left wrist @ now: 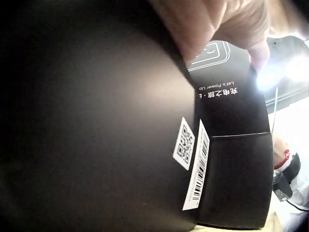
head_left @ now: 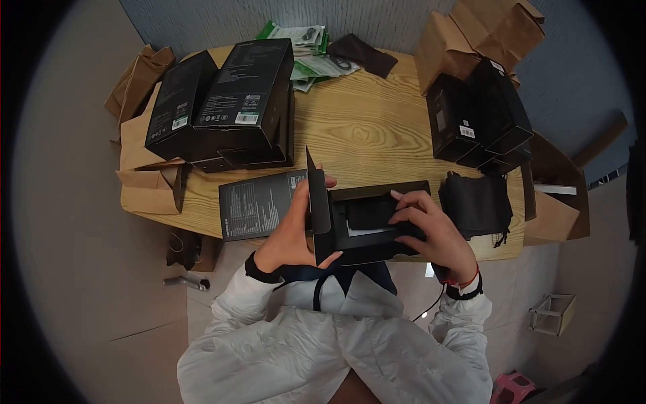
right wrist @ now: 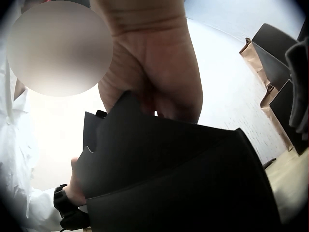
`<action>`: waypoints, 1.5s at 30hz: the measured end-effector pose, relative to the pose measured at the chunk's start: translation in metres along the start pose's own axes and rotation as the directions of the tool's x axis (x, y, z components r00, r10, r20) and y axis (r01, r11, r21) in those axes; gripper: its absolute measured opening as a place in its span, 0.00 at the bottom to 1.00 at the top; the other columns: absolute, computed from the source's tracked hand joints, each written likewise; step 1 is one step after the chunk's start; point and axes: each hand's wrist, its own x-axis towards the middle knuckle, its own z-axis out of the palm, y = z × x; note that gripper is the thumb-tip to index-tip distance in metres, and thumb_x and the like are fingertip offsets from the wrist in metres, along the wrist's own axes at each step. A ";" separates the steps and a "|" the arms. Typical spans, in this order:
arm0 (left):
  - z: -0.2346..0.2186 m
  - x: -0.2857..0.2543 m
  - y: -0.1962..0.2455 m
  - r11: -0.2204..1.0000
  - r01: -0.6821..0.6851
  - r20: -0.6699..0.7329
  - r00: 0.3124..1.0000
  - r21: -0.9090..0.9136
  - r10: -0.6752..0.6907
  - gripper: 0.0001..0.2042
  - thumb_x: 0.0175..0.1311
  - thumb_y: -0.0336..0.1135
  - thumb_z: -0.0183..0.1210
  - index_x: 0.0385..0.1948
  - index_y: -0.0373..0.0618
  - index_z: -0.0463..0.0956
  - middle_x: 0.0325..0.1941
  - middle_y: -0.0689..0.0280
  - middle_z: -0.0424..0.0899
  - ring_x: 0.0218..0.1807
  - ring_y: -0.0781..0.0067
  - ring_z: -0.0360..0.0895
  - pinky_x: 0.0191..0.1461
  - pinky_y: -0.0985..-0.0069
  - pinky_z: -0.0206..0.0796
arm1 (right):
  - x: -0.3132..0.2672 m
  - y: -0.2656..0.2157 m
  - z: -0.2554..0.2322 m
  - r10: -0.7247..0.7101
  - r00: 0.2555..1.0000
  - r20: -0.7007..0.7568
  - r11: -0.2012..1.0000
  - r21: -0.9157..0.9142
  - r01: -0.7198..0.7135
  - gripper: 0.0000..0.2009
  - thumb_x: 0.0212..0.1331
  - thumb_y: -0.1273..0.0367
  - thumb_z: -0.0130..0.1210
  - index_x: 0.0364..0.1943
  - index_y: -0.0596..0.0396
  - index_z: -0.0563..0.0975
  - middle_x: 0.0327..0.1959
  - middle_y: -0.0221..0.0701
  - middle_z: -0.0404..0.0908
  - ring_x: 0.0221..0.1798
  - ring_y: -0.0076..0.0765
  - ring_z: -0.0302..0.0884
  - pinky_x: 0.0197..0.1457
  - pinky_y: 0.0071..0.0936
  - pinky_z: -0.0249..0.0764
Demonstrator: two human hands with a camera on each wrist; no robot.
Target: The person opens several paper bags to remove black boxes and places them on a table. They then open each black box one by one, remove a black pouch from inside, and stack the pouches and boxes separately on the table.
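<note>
An open black cardboard box (head_left: 367, 254) lies at the table's front edge, its flaps raised at the left end. My left hand (head_left: 289, 229) grips that end, thumb and fingers on opposite sides. In the left wrist view, the flap (left wrist: 231, 106) bears white print, and a barcode label (left wrist: 197, 166) shows beside it. My right hand (head_left: 434, 232) reaches into the box with bent fingers at a flat black item (head_left: 370, 214). A strip of white (head_left: 369, 232) shows below this item. In the right wrist view the box wall hides my right fingertips; I cannot tell whether they pinch the item.
A flat printed black box (head_left: 252, 205) lies left of my work. Large black boxes (head_left: 245, 87) stack at the back left, smaller black boxes (head_left: 464, 121) at the right. A drawstring pouch (head_left: 474, 202), brown paper bags (head_left: 145, 192) and green-white packets (head_left: 316, 66) lie around.
</note>
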 end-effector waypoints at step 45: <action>0.003 -0.006 -0.004 0.999 0.051 -0.034 0.998 0.009 -0.051 0.59 0.32 0.41 0.74 0.69 0.39 0.40 0.60 0.54 0.61 0.64 0.55 0.60 0.67 0.61 0.52 | -0.013 0.026 -0.013 0.028 0.953 -0.301 0.959 -0.260 -0.110 0.12 0.46 0.73 0.66 0.30 0.58 0.72 0.41 0.37 0.73 0.40 0.42 0.73 0.43 0.30 0.70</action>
